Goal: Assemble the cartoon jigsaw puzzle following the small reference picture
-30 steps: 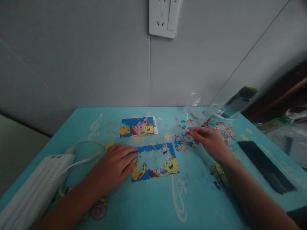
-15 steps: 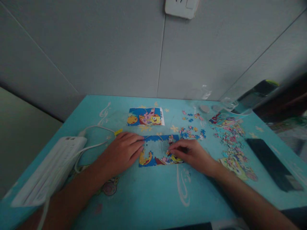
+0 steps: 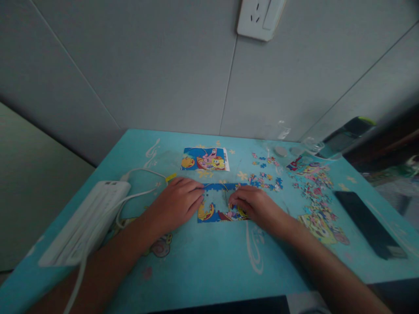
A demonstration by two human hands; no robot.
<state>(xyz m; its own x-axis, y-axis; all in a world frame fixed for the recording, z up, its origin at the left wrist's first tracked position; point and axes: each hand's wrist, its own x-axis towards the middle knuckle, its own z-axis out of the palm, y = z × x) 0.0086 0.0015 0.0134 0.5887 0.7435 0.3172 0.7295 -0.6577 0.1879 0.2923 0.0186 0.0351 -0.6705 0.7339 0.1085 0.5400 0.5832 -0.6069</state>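
A partly joined cartoon jigsaw puzzle (image 3: 214, 216) lies on the table, with blue tabletop showing through its middle. My left hand (image 3: 183, 198) rests on the puzzle's left edge, fingers stretched out and holding nothing. Over its right side, my right hand (image 3: 250, 200) is closed in a pinch on a small puzzle piece (image 3: 231, 206), mostly covered by the fingertips. Behind the puzzle lies a picture card (image 3: 205, 159) with the same cartoon scene. Loose puzzle pieces (image 3: 263, 179) are spread beyond my right hand.
A white power strip (image 3: 87, 222) with cables sits at the left. To the right are a heap of pieces (image 3: 316, 192), a black phone-like slab (image 3: 366, 222) and a clear container with a dark bottle (image 3: 342, 137). A wall socket (image 3: 260, 19) is above.
The view has shifted, so the table things appear slightly moved. My right hand's fingers have curled in more over the puzzle's right side. My left hand stays at the left edge.
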